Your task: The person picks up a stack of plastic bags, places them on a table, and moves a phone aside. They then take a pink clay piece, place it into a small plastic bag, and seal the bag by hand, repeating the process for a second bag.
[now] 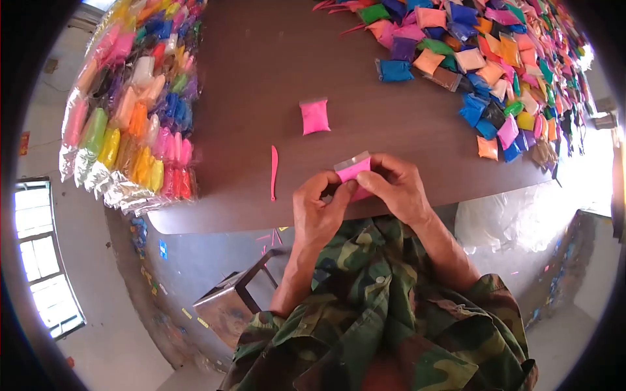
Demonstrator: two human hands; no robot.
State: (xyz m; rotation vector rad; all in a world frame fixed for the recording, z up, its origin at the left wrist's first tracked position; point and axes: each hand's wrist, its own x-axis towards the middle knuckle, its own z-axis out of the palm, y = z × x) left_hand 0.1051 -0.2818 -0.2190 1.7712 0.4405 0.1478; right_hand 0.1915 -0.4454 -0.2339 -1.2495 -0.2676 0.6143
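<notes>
Pink packet [353, 171], clear strip uppermost, is positioned between both hands near the worktop's [248, 98] front edge. Left hand [316, 207]: grip clamped on the packet's left side. Right hand [405, 190]: grip clamped on its right side. Pink knife-shaped tool [274, 171] and second packet [315, 116] lie beyond.
</notes>
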